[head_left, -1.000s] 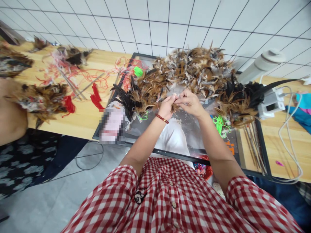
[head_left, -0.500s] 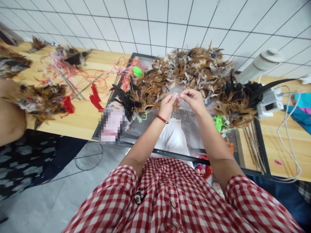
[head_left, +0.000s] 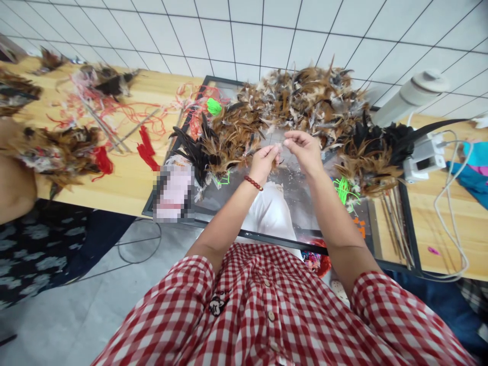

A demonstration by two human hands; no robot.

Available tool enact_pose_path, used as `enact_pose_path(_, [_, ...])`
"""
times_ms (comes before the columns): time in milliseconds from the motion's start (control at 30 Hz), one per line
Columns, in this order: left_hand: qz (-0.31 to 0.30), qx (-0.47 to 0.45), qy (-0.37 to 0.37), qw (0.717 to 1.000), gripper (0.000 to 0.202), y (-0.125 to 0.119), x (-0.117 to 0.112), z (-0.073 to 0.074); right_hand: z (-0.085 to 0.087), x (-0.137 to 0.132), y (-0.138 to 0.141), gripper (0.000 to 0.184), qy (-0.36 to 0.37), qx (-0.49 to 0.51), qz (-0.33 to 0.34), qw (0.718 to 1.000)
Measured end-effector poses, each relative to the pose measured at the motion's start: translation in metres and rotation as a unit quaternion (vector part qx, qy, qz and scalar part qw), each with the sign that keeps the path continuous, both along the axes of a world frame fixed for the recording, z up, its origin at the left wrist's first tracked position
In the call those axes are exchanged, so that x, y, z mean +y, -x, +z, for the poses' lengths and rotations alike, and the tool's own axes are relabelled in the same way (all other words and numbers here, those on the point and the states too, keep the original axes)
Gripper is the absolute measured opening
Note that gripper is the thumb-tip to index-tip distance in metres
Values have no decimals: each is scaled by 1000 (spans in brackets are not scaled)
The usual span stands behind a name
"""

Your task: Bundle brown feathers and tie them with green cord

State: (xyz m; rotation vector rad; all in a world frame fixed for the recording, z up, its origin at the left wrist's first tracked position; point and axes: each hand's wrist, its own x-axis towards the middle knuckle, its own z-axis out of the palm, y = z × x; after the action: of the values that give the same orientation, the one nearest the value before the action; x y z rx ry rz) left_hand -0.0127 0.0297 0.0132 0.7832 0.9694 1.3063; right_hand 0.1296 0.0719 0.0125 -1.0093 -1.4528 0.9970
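Note:
My left hand (head_left: 264, 162), with a beaded bracelet (head_left: 253, 182) at the wrist, pinches something small and pale over the glass tabletop. My right hand (head_left: 304, 151) is close beside it, thumb and forefinger pressed together; what they hold is too small to make out. Just beyond both hands spreads a large heap of brown and grey feathers (head_left: 301, 99). Black feathers (head_left: 194, 147) lie left of my left hand, and a bundle of bright green string (head_left: 342, 190) is to the right of my right forearm.
A white bottle (head_left: 409, 99) and a white power block (head_left: 425, 160) with cables stand at right. Thin sticks (head_left: 396, 229) lie along the black frame. At left are red strings (head_left: 147, 150), feather bundles (head_left: 61, 152) and another person's arm (head_left: 15, 173).
My hands stay close together at the same place; the right fingers have opened out slightly. The whole view has shifted a little.

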Motion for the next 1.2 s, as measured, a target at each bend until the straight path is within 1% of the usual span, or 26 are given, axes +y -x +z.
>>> enact_pose_path(100, [-19, 7, -12, 1000, 32, 0, -1, 0, 5, -2, -3, 61, 68, 37, 68, 995])
enact_pose_path(200, [-47, 11, -39, 998, 36, 1, -3, -1, 11, -9, 0, 56, 91, 36, 109, 989])
enact_pose_path(267, [-64, 28, -56, 996, 39, 1, -4, -1, 12, -11, 4, 52, 85, 42, 102, 990])
enact_pose_path(333, [-74, 61, -71, 993, 42, 3, -4, -1, 10, -11, 7, 50, 67, 40, 76, 994])
enact_pose_path(400, [-64, 87, -75, 991, 42, 6, -3, -1, 9, -8, 6, 44, 46, 11, 52, 998])
enact_pose_path(467, [-25, 93, -63, 993, 37, 10, -1, 0, 8, -5, 0, 31, 19, -57, 37, 997])
enact_pose_path(500, [3, 88, -54, 995, 34, 12, 1, 0, 8, -3, -4, 23, 3, -110, 35, 993])
enact_pose_path(567, [55, 69, -40, 995, 31, 15, 4, 1, 8, -1, -12, 9, -26, -236, 46, 970])
enact_pose_path(633, [84, 46, -30, 995, 30, 18, 6, 3, 7, -1, -17, 14, -39, -349, 70, 934])
enact_pose_path(700, [92, 30, -18, 995, 31, 18, 7, 4, 3, -3, -16, 21, -42, -415, 93, 904])
enact_pose_path(767, [98, 20, -5, 995, 32, 18, 8, 4, -3, -5, -11, 24, -46, -447, 109, 886])
enact_pose_path(833, [103, 11, 7, 995, 34, 17, 8, 5, -9, -5, -5, 20, -48, -453, 119, 882])
enact_pose_path(867, [106, 8, 12, 994, 34, 17, 8, 5, -11, -4, -4, 15, -45, -438, 116, 890])
enact_pose_path(900, [109, 6, 18, 994, 34, 17, 8, 4, -12, -3, -3, 11, -39, -407, 105, 906])
enact_pose_path(967, [112, 5, 29, 993, 34, 17, 9, 4, -9, 1, -6, 5, -5, -291, 84, 953])
enact_pose_path(1000, [112, 4, 35, 993, 34, 17, 9, 4, -7, 2, -9, 10, 24, -215, 78, 973])
enact_pose_path(1033, [112, 4, 42, 993, 33, 17, 9, 4, -3, 3, -12, 19, 58, -138, 78, 986])
enact_pose_path(1067, [109, 2, 48, 993, 33, 17, 9, 4, 2, 3, -14, 28, 92, -70, 84, 990])
enact_pose_path(1100, [103, -2, 53, 993, 33, 16, 9, 4, 6, 2, -16, 37, 121, -15, 93, 988])
enact_pose_path(1133, [92, -8, 60, 994, 32, 16, 8, 5, 10, 1, -17, 44, 142, 26, 100, 984])
enact_pose_path(1200, [59, -28, 75, 995, 30, 15, 6, 6, 16, -1, -17, 54, 161, 74, 106, 978])
